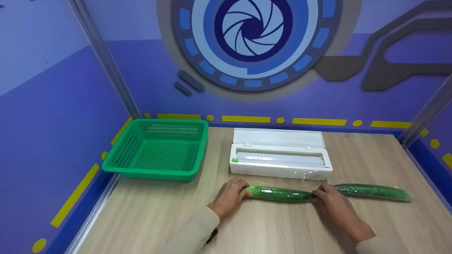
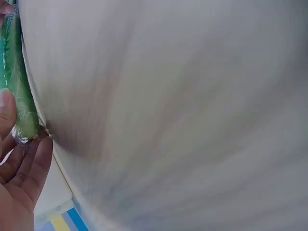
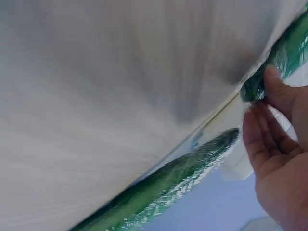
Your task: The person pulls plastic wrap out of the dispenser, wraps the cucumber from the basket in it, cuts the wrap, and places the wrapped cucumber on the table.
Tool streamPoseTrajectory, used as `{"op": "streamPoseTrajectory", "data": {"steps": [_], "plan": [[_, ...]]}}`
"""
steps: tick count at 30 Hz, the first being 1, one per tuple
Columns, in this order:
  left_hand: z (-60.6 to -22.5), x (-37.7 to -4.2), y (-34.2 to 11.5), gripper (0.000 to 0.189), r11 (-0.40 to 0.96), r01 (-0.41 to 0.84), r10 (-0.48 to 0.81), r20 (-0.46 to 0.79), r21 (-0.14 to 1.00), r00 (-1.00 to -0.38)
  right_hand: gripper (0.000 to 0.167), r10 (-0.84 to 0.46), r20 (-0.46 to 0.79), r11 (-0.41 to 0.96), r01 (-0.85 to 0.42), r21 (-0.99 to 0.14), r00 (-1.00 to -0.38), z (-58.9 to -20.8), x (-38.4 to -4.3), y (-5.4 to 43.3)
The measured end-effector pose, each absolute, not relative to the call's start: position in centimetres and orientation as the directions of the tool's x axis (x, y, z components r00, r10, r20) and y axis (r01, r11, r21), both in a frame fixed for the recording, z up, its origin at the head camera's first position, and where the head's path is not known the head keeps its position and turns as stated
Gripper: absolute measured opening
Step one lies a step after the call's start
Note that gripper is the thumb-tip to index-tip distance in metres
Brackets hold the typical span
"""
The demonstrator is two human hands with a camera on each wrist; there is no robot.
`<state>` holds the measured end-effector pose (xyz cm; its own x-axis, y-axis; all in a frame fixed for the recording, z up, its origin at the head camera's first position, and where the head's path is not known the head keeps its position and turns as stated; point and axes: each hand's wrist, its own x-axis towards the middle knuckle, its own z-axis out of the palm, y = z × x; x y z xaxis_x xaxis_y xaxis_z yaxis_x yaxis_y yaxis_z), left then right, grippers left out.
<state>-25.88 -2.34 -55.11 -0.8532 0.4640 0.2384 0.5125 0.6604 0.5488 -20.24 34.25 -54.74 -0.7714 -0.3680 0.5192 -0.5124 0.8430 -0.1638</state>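
Note:
A dark green cucumber (image 1: 282, 194), wrapped in shiny cling film, lies crosswise at the front of the table between both hands. My left hand (image 1: 229, 197) holds its paler left end; in the left wrist view the thumb and fingers (image 2: 38, 166) curl about the tip, where the film bunches. At the darker right end, my right hand (image 1: 333, 204) pinches the tip, the thumb on the film in the right wrist view. A second film-wrapped cucumber (image 1: 374, 191) rests just right of that hand, its near end partly behind the fingers.
Behind the hands stands a white cling film box (image 1: 282, 172), lid raised, with a film roll (image 1: 279, 158) inside and loose film at its front edge. A green plastic basket (image 1: 194, 173) sits at the back left. Printed blue-purple panels (image 1: 141, 70) enclose the wooden table.

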Motion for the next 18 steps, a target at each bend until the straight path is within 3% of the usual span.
{"op": "streamPoseTrajectory", "data": {"steps": [5, 13, 18], "plan": [[-55.2, -26.5, -2.4, 0.025, 0.686, 0.512, 0.450, 0.251, 0.518, -0.857, 0.033, -0.398, 0.547, 0.846, -0.526, -0.092, -0.736, -54.9, -20.5, 33.8], [-55.1, -26.6, -2.3, 0.027, 0.701, 0.548, 0.442, 0.325, 0.456, -0.836, 0.044, -0.418, 0.483, 0.846, -0.523, -0.102, -0.770, -54.1, -20.7, 32.9], [-55.3, -26.5, -2.1, 0.025, 0.682, 0.546, 0.418, 0.352, 0.487, -0.837, 0.052, -0.467, 0.448, 0.832, -0.550, -0.069, -0.762, -54.2, -21.2, 32.0]]}}
